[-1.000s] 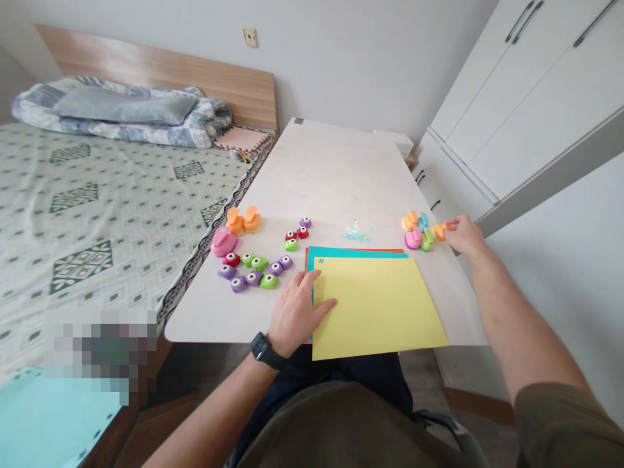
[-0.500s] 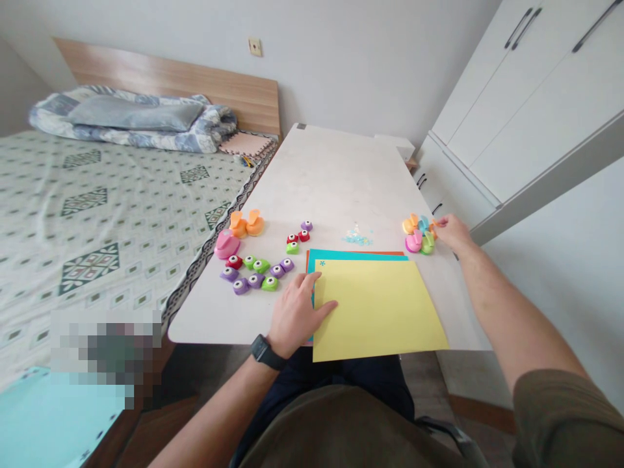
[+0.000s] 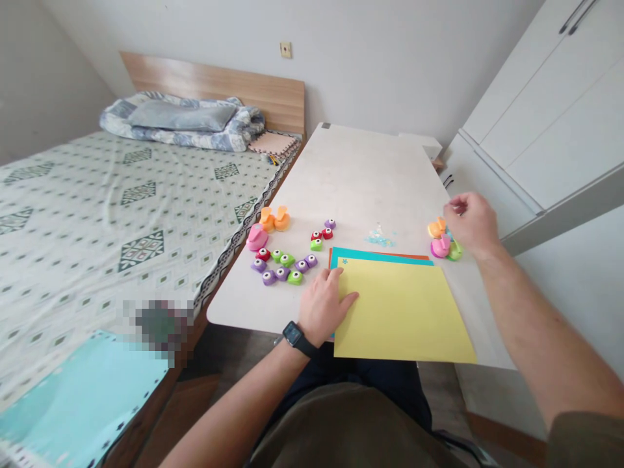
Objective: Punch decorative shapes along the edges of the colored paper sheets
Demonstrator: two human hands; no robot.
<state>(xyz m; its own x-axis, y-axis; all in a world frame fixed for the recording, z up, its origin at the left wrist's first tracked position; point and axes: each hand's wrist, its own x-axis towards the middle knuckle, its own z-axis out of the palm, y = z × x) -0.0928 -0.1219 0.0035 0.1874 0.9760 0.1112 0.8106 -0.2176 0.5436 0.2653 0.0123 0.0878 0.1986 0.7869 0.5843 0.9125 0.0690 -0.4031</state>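
My left hand [image 3: 324,305] lies with its fingers spread over the left edge of a yellow paper sheet [image 3: 400,312], a dark watch on the wrist. A small blue flower shape [image 3: 344,261] shows at the sheet's top left corner. Beneath it, blue paper [image 3: 385,255] and a strip of orange paper [image 3: 409,256] stick out. My right hand [image 3: 472,221] is raised beside a cluster of craft punches at the table's right edge, fingers curled; what they hold, if anything, is hidden. An orange punch [image 3: 437,227], a pink punch [image 3: 441,246] and a green punch [image 3: 455,251] show there.
Small purple, red and green punches [image 3: 281,273] stand left of the paper, with orange punches [image 3: 281,219] and a pink punch [image 3: 257,237] behind. Pale blue paper bits [image 3: 381,239] lie scattered beyond the sheets. Left of the white table [image 3: 370,175] is a bed [image 3: 185,188].
My right hand has risen from the right punch cluster and its fingers have curled in. The view has turned left. My left hand stays on the yellow sheet.
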